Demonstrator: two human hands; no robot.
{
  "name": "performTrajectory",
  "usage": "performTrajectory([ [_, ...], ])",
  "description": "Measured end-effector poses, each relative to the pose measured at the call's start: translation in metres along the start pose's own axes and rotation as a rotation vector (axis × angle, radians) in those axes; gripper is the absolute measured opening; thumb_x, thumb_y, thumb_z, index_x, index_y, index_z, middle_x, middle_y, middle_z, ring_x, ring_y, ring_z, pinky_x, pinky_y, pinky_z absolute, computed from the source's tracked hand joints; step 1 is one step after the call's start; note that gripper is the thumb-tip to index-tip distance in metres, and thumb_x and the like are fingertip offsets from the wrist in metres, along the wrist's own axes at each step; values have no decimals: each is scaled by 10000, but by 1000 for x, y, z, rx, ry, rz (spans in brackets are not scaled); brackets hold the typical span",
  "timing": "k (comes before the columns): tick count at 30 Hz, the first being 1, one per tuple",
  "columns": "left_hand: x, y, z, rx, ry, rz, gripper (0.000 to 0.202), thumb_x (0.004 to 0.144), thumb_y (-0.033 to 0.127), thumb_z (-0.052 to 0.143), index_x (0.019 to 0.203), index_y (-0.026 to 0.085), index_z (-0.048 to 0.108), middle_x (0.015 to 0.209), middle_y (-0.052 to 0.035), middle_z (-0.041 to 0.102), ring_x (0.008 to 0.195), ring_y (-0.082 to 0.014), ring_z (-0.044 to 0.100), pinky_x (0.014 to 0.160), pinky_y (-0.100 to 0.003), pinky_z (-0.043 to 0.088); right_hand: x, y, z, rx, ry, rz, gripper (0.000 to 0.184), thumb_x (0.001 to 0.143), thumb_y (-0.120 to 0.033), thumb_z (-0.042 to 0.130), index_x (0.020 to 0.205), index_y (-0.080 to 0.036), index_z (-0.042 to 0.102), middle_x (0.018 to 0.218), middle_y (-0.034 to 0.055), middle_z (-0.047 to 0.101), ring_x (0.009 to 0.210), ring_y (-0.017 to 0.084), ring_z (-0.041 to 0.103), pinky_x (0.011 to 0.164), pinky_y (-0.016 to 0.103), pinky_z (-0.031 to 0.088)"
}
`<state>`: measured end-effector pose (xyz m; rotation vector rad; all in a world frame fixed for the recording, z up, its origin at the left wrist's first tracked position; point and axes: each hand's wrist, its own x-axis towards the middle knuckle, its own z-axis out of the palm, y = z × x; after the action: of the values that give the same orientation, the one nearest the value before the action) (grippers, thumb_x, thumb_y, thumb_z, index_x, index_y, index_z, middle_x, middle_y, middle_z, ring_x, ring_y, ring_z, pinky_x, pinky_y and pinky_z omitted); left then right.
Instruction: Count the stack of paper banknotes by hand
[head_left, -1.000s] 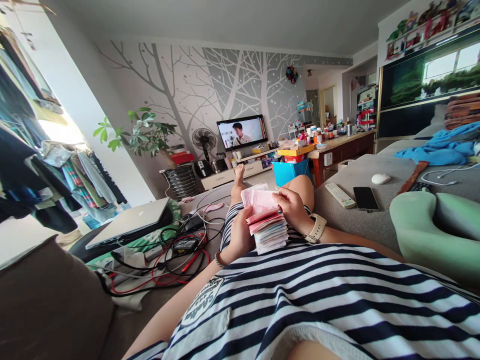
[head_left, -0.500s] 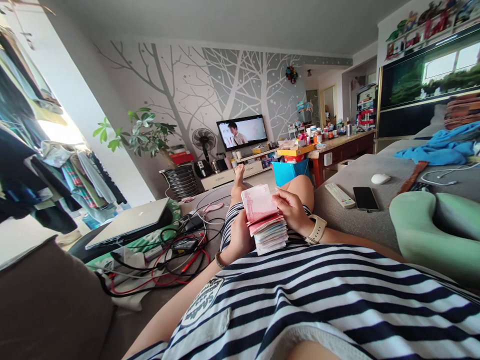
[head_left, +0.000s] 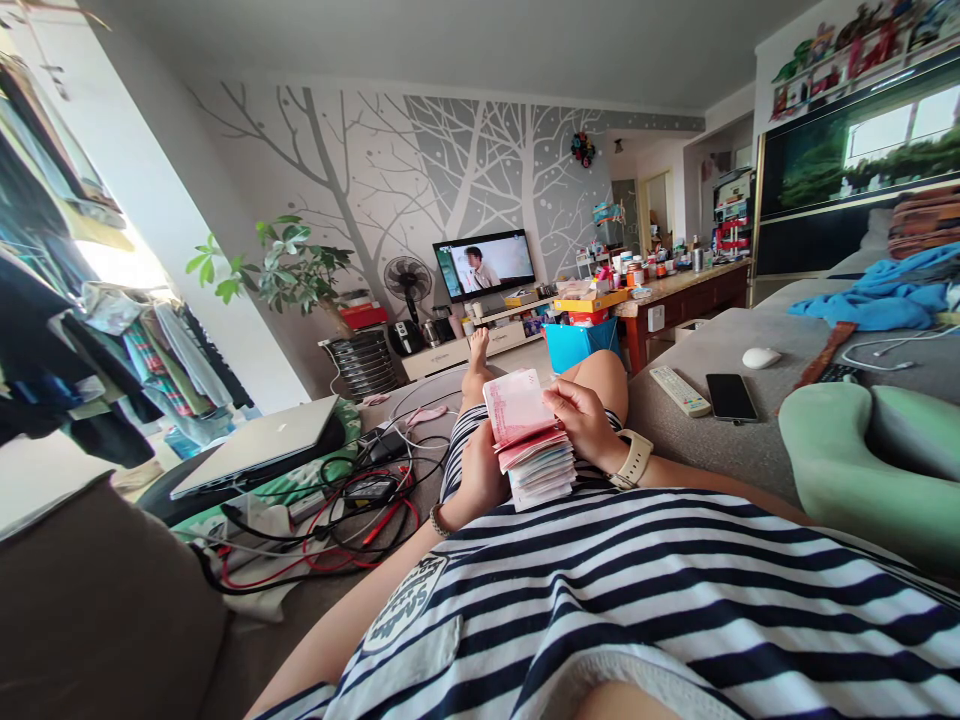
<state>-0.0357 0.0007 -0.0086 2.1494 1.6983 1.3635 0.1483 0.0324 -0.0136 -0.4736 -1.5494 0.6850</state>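
I am lying back on a grey sofa in a striped dress, legs stretched out. My left hand [head_left: 480,470] grips a thick stack of banknotes [head_left: 541,468] from its left side, holding it on my lap. My right hand [head_left: 583,415], with a pale watch on the wrist, pinches the top pink notes [head_left: 516,405], which are lifted and bent up off the stack.
A closed laptop [head_left: 259,440] and a tangle of red, black and white cables [head_left: 330,510] lie to my left. On the sofa to my right are a remote [head_left: 679,390], a phone [head_left: 731,397], a white mouse [head_left: 761,357] and a green cushion [head_left: 870,450]. A television [head_left: 484,265] plays ahead.
My right hand has gathered the fanned top pink notes into one tidy raised bundle. The stack and my left hand have stayed put.
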Motion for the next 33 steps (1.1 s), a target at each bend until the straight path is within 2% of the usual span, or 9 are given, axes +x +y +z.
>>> performTrajectory([
  [7,-1,4,-2,-11,19,-13,121,771,357,601,774,236,614,930,-119,800,891,-300,716,840,-398,562,0,-1,0,1,8,-1,535,938,-692,599,691,-231,488,664,-31,419,660,156,389,636,298,335],
  [19,-4,15,-6,-46,16,-87,137,821,315,531,753,227,611,865,-93,782,822,-262,669,742,-342,510,0,-1,1,17,13,8,541,919,-699,610,678,-232,484,651,-32,413,651,153,382,628,298,328],
  [33,0,5,-3,-48,30,-59,147,821,324,546,786,227,653,895,-91,797,816,-263,675,773,-363,531,0,-2,1,12,19,27,524,912,-688,607,676,-238,482,639,-25,428,642,160,391,615,304,327],
])
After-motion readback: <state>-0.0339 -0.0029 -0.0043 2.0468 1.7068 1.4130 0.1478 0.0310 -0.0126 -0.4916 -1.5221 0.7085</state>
